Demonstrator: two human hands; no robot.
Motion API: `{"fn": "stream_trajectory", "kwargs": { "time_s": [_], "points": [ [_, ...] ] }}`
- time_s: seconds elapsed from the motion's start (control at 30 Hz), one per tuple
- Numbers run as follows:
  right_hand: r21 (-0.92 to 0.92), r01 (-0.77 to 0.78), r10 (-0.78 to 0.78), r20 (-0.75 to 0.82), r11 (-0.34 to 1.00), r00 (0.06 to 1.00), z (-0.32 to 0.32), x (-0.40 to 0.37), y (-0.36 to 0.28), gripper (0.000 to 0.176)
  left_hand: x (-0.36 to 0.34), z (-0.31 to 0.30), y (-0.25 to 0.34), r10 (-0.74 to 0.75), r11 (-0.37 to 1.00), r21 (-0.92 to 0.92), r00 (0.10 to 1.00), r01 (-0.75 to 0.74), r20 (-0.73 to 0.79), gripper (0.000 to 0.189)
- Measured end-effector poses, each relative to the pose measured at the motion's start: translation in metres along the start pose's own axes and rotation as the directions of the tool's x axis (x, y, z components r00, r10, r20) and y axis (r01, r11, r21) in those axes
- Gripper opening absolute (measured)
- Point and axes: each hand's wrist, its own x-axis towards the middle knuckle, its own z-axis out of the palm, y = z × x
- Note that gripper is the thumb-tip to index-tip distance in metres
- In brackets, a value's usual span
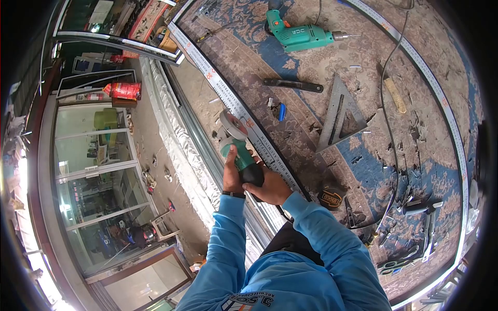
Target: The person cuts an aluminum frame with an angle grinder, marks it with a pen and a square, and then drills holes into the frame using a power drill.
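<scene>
Left hand (232, 172) and right hand (271, 189) both clasp the angle grinder (241, 158); I'd keep its disc (233, 125) square to the aluminium profile (218, 83).

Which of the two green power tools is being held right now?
The angle grinder, gripped by the left hand and right hand. The drill lies alone on the patterned carpet, far from both hands.

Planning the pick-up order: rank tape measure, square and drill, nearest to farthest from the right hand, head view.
1. Tape measure: just beside the right hand, which grips the grinder.
2. Square: farther up, mid-view.
3. Drill: farthest, at the top of the view.
</scene>
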Motion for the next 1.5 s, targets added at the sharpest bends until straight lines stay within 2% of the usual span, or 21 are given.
{"fn": "stream_trajectory", "kwargs": {
  "time_s": [0.27, 0.37, 0.47, 0.63, 1.27, 1.5],
  "points": [
    [-0.034, 0.020, -0.021, -0.029, 0.999, 0.999, 0.006, 0.003, 0.010, 0.087, 0.007, -0.008, -0.004, 0.015, 1.000, 0.010, 1.000, -0.015, 0.007, 0.063],
    [0.006, 0.018, -0.018, -0.043, 1.000, 0.999, 0.006, -0.001, 0.007, 0.074, 0.002, -0.005, -0.004, 0.003, 1.000, 0.013, 1.000, -0.003, -0.003, 0.063],
    [0.006, 0.033, -0.032, -0.042, 0.999, 0.999, 0.005, -0.002, 0.007, 0.072, -0.004, -0.001, -0.003, -0.005, 1.000, 0.012, 1.000, 0.006, -0.008, 0.063],
    [0.022, 0.010, -0.009, -0.026, 1.000, 1.000, 0.005, -0.004, 0.007, 0.072, -0.004, -0.001, -0.005, -0.001, 1.000, -0.008, 1.000, 0.000, -0.006, 0.054],
    [-0.008, -0.030, 0.030, -0.004, 1.000, 1.000, 0.010, -0.006, 0.014, 0.073, -0.007, -0.005, -0.006, -0.023, 1.000, 0.006, 1.000, 0.023, -0.003, 0.056],
    [0.011, 0.022, -0.022, -0.034, 1.000, 0.999, 0.009, -0.009, 0.014, 0.074, -0.003, -0.012, -0.012, -0.032, 0.999, -0.010, 0.999, 0.032, 0.010, 0.056]
  ]
}}
